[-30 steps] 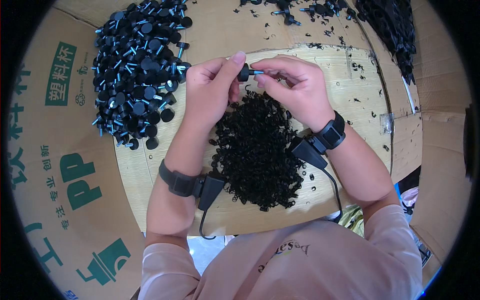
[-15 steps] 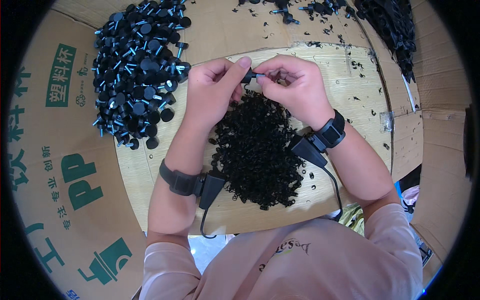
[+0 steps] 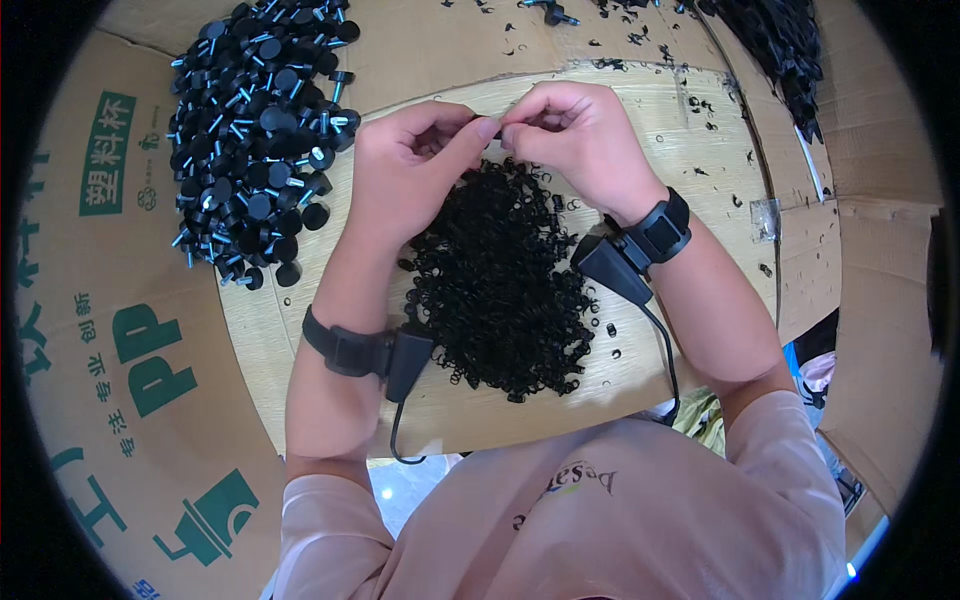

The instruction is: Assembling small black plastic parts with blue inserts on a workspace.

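Note:
My left hand and my right hand meet fingertip to fingertip above the far end of a heap. Between the left thumb and fingers is a black-headed bolt, now mostly covered, with only a dark bit showing. The right thumb and forefinger are pinched together against its end; whatever else they hold is hidden. Below both hands lies the heap of small black open rings, spread over the pale wooden board. To the left stands a large pile of black-headed bolts with silvery shafts.
A cardboard wall with green print rises at the left, and another cardboard wall at the right. Black plastic pieces are bunched at the far right. Scattered rings and a few bolts lie at the back. Both wrists wear strapped devices with cables.
The bolt's silvery shaft, visible between the hands before, is now covered by the fingers. The right fingertips have closed in on the left ones. The whole view has shifted slightly.

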`<state>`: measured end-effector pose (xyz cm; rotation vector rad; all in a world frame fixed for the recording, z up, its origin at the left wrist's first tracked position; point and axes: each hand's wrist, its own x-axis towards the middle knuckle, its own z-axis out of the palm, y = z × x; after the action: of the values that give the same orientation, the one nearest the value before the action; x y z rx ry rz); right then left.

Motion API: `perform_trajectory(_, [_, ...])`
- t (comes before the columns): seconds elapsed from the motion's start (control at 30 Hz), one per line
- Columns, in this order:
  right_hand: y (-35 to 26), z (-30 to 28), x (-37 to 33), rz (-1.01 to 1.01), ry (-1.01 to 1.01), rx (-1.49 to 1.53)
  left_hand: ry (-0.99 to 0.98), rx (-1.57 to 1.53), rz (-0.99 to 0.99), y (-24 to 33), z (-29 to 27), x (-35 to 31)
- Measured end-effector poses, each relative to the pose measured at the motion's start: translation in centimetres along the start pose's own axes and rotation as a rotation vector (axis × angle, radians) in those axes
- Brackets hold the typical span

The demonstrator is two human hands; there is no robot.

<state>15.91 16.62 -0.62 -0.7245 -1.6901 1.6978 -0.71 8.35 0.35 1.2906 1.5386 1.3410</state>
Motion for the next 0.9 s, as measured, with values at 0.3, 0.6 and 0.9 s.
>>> perform_trajectory(0.3, [0.46,-0.45,0.26,0.074,-0.021,0.124,-0.062,-0.038,0.14,-0.33,-0.23,0.07])
perform_trajectory(0.6, [0.02,-0.28,0.17,0.055,-0.013,0.118,-0.095,-0.02,0.345,-0.37,-0.2,0.47])
perform_trajectory(0.9, [-0.15,-0.16,0.09,-0.053,0.006,0.133,-0.006,-0.255,0.055,-0.66,-0.61,0.47])
